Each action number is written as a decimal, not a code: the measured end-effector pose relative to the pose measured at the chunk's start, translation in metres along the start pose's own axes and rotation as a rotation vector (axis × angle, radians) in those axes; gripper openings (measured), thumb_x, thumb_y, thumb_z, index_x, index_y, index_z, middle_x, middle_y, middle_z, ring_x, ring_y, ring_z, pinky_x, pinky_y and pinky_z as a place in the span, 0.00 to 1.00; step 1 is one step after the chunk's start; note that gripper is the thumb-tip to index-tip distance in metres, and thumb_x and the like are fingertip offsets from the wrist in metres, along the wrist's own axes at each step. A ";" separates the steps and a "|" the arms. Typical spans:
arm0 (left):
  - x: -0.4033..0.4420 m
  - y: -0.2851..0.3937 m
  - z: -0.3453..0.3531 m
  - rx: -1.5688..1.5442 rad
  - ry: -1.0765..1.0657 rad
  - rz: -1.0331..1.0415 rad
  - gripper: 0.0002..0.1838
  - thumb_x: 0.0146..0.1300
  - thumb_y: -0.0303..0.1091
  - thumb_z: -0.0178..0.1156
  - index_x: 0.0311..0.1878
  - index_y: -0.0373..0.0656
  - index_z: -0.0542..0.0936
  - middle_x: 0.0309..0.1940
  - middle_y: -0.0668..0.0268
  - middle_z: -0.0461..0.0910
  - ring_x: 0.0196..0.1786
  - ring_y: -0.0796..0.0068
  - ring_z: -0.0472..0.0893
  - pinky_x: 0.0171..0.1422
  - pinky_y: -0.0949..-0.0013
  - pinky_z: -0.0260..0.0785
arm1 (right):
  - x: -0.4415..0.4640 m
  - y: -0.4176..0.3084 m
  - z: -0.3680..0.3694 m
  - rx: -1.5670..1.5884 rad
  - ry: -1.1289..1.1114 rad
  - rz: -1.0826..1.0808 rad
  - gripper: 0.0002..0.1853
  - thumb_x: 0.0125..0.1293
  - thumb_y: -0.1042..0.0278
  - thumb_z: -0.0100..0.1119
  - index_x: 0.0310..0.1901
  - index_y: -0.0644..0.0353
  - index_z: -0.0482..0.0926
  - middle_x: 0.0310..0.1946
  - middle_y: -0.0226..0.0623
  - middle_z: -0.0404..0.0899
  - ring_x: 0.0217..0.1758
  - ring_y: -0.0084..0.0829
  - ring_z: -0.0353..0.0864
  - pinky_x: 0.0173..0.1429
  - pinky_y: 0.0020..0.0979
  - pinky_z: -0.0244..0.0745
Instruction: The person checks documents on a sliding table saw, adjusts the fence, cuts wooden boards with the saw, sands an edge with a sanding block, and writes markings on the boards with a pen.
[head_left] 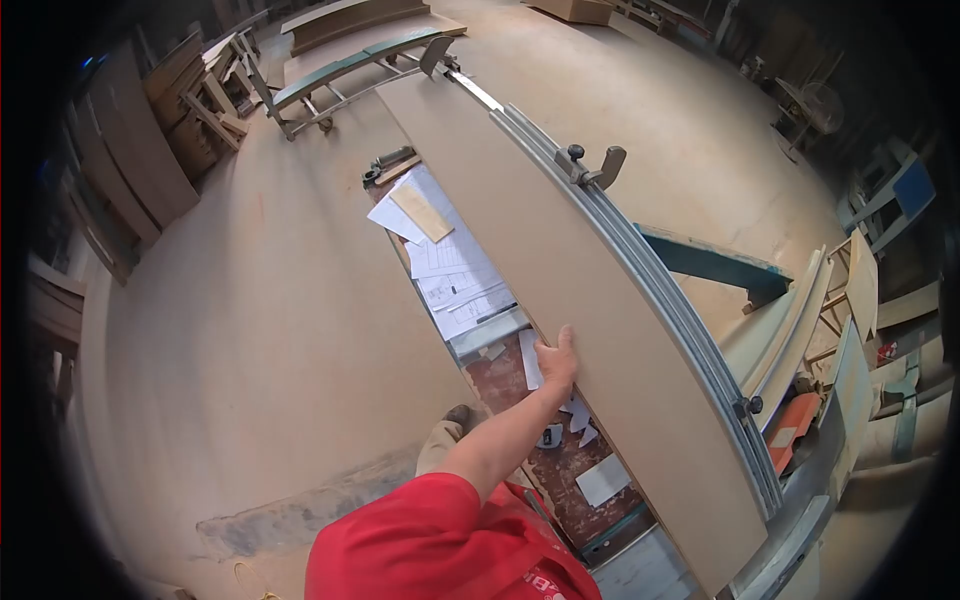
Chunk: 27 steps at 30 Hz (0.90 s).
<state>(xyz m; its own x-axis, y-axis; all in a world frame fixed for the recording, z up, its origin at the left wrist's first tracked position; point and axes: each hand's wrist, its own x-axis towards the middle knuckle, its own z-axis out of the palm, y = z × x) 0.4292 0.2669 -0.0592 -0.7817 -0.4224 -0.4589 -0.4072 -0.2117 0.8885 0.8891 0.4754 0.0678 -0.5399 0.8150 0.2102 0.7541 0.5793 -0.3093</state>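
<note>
A long, flat light-brown board (560,260) lies lengthwise across the machine's bed, running from the upper middle to the lower right. My left hand (558,364) grips the board's near long edge about halfway along. Its thumb rests on the top face, and the fingers are partly hidden at the edge. Beside the hand are printed drawing sheets (455,290) with a small wooden strip (421,214) on them. Torn paper scraps and a tape measure (550,436) lie on the worn reddish surface (560,490). My right hand is out of view.
A metal rail (640,270) follows the board's far edge, carrying a flip stop (592,167) with a black knob. Beyond stands a wheeled roller frame (350,70). Large panels (130,150) lean at the left; offcuts (800,320) and an orange part (793,430) are at the right.
</note>
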 end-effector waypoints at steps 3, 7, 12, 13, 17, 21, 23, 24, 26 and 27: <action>0.005 -0.010 0.005 -0.032 0.025 0.018 0.44 0.71 0.60 0.72 0.69 0.28 0.71 0.61 0.42 0.84 0.66 0.48 0.84 0.72 0.54 0.74 | 0.006 0.024 -0.013 -0.022 0.028 -0.004 0.25 0.81 0.43 0.56 0.63 0.54 0.86 0.57 0.45 0.88 0.53 0.43 0.87 0.51 0.46 0.79; 0.002 0.002 0.003 -0.053 -0.001 -0.038 0.42 0.73 0.57 0.72 0.69 0.27 0.71 0.62 0.43 0.83 0.64 0.51 0.85 0.69 0.55 0.77 | 0.009 0.074 -0.034 -0.059 0.057 0.040 0.23 0.82 0.45 0.57 0.61 0.54 0.87 0.55 0.46 0.89 0.51 0.42 0.88 0.48 0.46 0.81; -0.029 0.032 0.007 -0.251 0.005 -0.164 0.35 0.77 0.49 0.69 0.68 0.25 0.72 0.62 0.45 0.83 0.59 0.51 0.88 0.59 0.52 0.85 | 0.006 0.158 -0.066 -0.108 0.083 0.161 0.20 0.82 0.48 0.59 0.59 0.54 0.88 0.52 0.47 0.90 0.48 0.42 0.89 0.44 0.45 0.82; -0.030 0.040 0.012 -0.301 -0.015 -0.202 0.34 0.78 0.49 0.69 0.68 0.25 0.72 0.62 0.45 0.83 0.58 0.50 0.89 0.58 0.51 0.86 | 0.004 0.174 -0.066 -0.113 0.073 0.190 0.19 0.83 0.49 0.59 0.59 0.54 0.88 0.51 0.47 0.90 0.47 0.42 0.89 0.43 0.45 0.83; -0.023 0.033 0.015 -0.289 -0.032 -0.189 0.35 0.79 0.47 0.66 0.70 0.23 0.70 0.63 0.45 0.82 0.57 0.50 0.89 0.57 0.49 0.87 | -0.023 0.272 0.013 0.004 -0.096 0.377 0.29 0.85 0.41 0.50 0.55 0.59 0.91 0.56 0.54 0.90 0.52 0.48 0.90 0.52 0.50 0.84; 0.013 0.004 0.010 -0.299 -0.163 -0.157 0.37 0.80 0.51 0.64 0.74 0.26 0.70 0.69 0.47 0.79 0.65 0.50 0.85 0.67 0.48 0.82 | -0.038 0.183 0.047 0.113 0.285 0.230 0.23 0.67 0.67 0.75 0.58 0.68 0.78 0.63 0.54 0.77 0.68 0.57 0.74 0.73 0.54 0.70; 0.019 0.001 0.004 -0.317 -0.360 -0.163 0.35 0.85 0.54 0.55 0.77 0.29 0.70 0.72 0.51 0.78 0.69 0.52 0.82 0.75 0.49 0.77 | -0.022 0.134 0.035 0.009 0.209 0.104 0.42 0.55 0.51 0.85 0.67 0.63 0.76 0.70 0.51 0.73 0.75 0.58 0.69 0.78 0.59 0.64; 0.013 0.006 0.003 -0.268 -0.426 -0.140 0.33 0.88 0.53 0.48 0.78 0.32 0.70 0.73 0.53 0.78 0.71 0.52 0.81 0.76 0.49 0.77 | -0.014 0.124 0.036 -0.047 0.141 0.034 0.50 0.50 0.43 0.87 0.70 0.62 0.75 0.73 0.50 0.72 0.78 0.58 0.66 0.81 0.59 0.62; 0.073 -0.021 -0.005 -0.275 -0.648 -0.079 0.28 0.89 0.51 0.42 0.77 0.41 0.72 0.73 0.58 0.78 0.72 0.55 0.79 0.77 0.50 0.76 | 0.004 0.108 0.038 -0.021 0.026 -0.087 0.56 0.47 0.36 0.86 0.73 0.60 0.73 0.77 0.48 0.68 0.83 0.54 0.62 0.87 0.60 0.55; 0.054 -0.007 0.000 -0.287 -0.547 -0.159 0.26 0.89 0.48 0.43 0.77 0.43 0.73 0.73 0.60 0.78 0.73 0.56 0.78 0.78 0.50 0.75 | 0.011 0.107 0.048 -0.014 -0.011 -0.122 0.56 0.48 0.31 0.83 0.73 0.57 0.74 0.78 0.45 0.67 0.84 0.51 0.61 0.88 0.59 0.54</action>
<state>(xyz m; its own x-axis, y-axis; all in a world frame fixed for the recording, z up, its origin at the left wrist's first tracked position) 0.3900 0.2451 -0.0901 -0.8811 0.1287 -0.4551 -0.4548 -0.4947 0.7406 0.9463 0.5461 -0.0077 -0.6318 0.7386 0.2351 0.6880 0.6741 -0.2689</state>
